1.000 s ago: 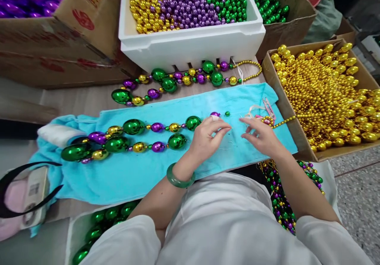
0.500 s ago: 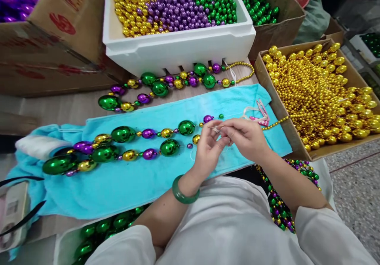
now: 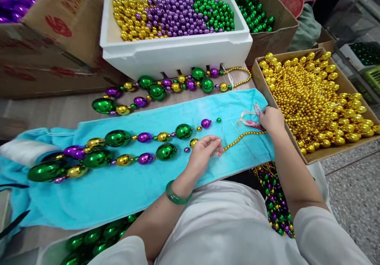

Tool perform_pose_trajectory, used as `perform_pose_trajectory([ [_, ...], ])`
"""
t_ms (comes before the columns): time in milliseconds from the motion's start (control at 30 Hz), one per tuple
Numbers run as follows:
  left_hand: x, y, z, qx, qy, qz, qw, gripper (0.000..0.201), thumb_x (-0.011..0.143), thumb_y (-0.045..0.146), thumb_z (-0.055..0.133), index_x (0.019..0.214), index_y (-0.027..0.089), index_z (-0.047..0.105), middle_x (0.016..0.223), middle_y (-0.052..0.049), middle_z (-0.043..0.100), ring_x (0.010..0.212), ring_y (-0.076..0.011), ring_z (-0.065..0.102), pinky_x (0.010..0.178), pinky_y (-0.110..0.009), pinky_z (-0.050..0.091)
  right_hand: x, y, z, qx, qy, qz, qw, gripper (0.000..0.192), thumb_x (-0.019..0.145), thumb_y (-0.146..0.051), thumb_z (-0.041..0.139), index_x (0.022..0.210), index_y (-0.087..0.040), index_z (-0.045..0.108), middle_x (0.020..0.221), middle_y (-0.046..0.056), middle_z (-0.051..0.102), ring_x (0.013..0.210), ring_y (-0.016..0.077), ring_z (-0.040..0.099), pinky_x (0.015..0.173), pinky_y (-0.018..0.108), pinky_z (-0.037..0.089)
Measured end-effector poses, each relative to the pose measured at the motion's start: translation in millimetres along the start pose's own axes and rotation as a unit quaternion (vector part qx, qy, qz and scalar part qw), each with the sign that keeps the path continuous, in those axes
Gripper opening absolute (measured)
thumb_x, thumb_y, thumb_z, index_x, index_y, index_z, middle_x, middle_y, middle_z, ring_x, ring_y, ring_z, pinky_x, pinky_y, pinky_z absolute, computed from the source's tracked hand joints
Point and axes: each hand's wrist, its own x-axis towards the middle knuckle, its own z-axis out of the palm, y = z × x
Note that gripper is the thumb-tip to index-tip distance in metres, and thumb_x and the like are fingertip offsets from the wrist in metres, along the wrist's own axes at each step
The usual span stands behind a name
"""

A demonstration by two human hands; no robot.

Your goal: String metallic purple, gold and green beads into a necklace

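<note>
My left hand (image 3: 206, 151) pinches the end of a string of small gold beads (image 3: 242, 135), close to the towel. My right hand (image 3: 272, 120) is closed at the towel's right end, its fingertips on small pink thread snips (image 3: 255, 123) with a pale ribbon loop (image 3: 242, 119). A thin needle (image 3: 235, 128) lies between the hands. Left of them stretches a looped necklace of large green, purple and gold beads (image 3: 117, 138). Near its upper end, a purple bead (image 3: 206, 123) and a small green bead (image 3: 219, 120) sit on thin thread.
Under the work lies a turquoise towel (image 3: 133, 193). A second bead necklace (image 3: 157, 92) rests behind it, before a white foam box (image 3: 178, 55) of gold, purple and green beads. At right stands a carton (image 3: 297, 152) of gold bead strings. A white roll (image 3: 28, 150) lies far left.
My hands, together before, have parted. The right hand moved right to the pink snips; the left moved slightly down and holds the gold bead string's end, now fully in sight.
</note>
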Motion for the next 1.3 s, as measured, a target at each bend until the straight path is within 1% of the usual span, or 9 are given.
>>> perform_pose_trajectory([
  [167, 1, 6, 0.8, -0.045, 0.011, -0.006, 0.999, 0.032, 0.064, 0.036, 0.079, 0.08, 0.014, 0.063, 0.067, 0.001, 0.062, 0.061, -0.0107, 0.061, 0.057, -0.022, 0.05, -1, -5, -2, 0.004, -0.033, -0.004, 0.999, 0.03, 0.082, -0.035, 0.058, 0.098, -0.015, 0.071, 0.104, 0.017, 0.07, 0.097, 0.0288, 0.066, 0.074, 0.032, 0.046],
  [467, 3, 6, 1.5, -0.027, 0.019, -0.011, 0.999, 0.032, 0.062, 0.035, 0.08, 0.079, 0.013, 0.064, 0.061, 0.002, 0.06, 0.055, -0.0088, 0.058, 0.056, -0.021, 0.048, -3, 14, -58, -0.033, -0.139, -0.062, 0.988, 0.019, 0.073, -0.031, 0.063, 0.061, -0.017, 0.068, 0.061, 0.008, 0.066, 0.061, 0.0192, 0.06, 0.056, 0.029, 0.039],
  [700, 4, 8, 7.0, -0.052, 0.023, 0.008, 0.998, 0.031, 0.064, 0.034, 0.079, 0.08, 0.013, 0.062, 0.062, 0.001, 0.06, 0.056, -0.009, 0.058, 0.055, -0.021, 0.049, -36, 30, -68, 0.102, -0.031, -0.167, 0.98, 0.022, 0.078, -0.034, 0.062, 0.063, -0.018, 0.06, 0.06, 0.003, 0.059, 0.057, 0.0148, 0.052, 0.052, 0.027, 0.034],
  [767, 4, 10, 8.2, -0.069, 0.022, 0.015, 0.997, 0.031, 0.064, 0.034, 0.079, 0.081, 0.013, 0.062, 0.066, 0.001, 0.061, 0.058, -0.0094, 0.059, 0.055, -0.021, 0.049, -59, 34, -65, 0.278, 0.039, -0.193, 0.94, 0.019, 0.081, -0.036, 0.061, 0.073, -0.019, 0.061, 0.07, 0.002, 0.063, 0.064, 0.0151, 0.057, 0.055, 0.026, 0.038],
  [867, 2, 13, 8.7, -0.091, 0.023, 0.017, 0.995, 0.033, 0.063, 0.034, 0.08, 0.081, 0.013, 0.061, 0.069, 0.001, 0.061, 0.06, -0.0102, 0.061, 0.055, -0.021, 0.049, -102, 44, -63, 0.551, 0.061, -0.182, 0.812, 0.013, 0.082, -0.033, 0.065, 0.079, -0.023, 0.057, 0.073, 0.001, 0.063, 0.08, 0.0197, 0.066, 0.06, 0.029, 0.047],
  [1000, 1, 14, 7.7, -0.099, 0.015, 0.014, 0.995, 0.032, 0.064, 0.033, 0.079, 0.081, 0.013, 0.06, 0.072, 0.0, 0.061, 0.061, -0.0108, 0.063, 0.053, -0.02, 0.048, -153, 65, -53, 0.718, -0.121, -0.244, 0.64, 0.005, 0.087, -0.031, 0.06, 0.085, -0.027, 0.058, 0.05, -0.003, 0.047, 0.045, 0.0146, 0.052, 0.042, 0.028, 0.042],
  [1100, -1, 11, 9.7, -0.078, -0.004, 0.012, 0.997, 0.028, 0.066, 0.033, 0.077, 0.08, 0.014, 0.062, 0.073, 0.0, 0.06, 0.065, -0.0121, 0.064, 0.053, -0.021, 0.048, -169, 69, -29, 0.661, -0.238, -0.185, 0.687, 0.021, 0.089, -0.029, 0.059, 0.109, -0.031, 0.061, 0.06, -0.002, 0.054, 0.044, 0.0111, 0.046, 0.04, 0.024, 0.037],
  [1200, -4, 5, 16.2, -0.026, -0.038, 0.017, 0.999, 0.024, 0.067, 0.032, 0.076, 0.08, 0.014, 0.066, 0.077, -0.002, 0.062, 0.073, -0.0129, 0.062, 0.056, -0.021, 0.048, -168, 59, 7, 0.57, -0.218, -0.133, 0.781, 0.031, 0.088, -0.035, 0.059, 0.118, -0.025, 0.063, 0.076, 0.002, 0.062, 0.054, 0.0104, 0.049, 0.047, 0.024, 0.04],
  [1300, -6, 0, 24.3, 0.02, -0.061, 0.024, 0.998, 0.02, 0.068, 0.03, 0.076, 0.077, 0.013, 0.07, 0.092, -0.005, 0.065, 0.079, -0.0115, 0.059, 0.062, -0.021, 0.049, -162, 47, 35, 0.545, -0.171, -0.117, 0.812, 0.037, 0.084, -0.044, 0.062, 0.11, -0.02, 0.069, 0.071, 0.002, 0.059, 0.058, 0.0111, 0.047, 0.051, 0.025, 0.039],
])
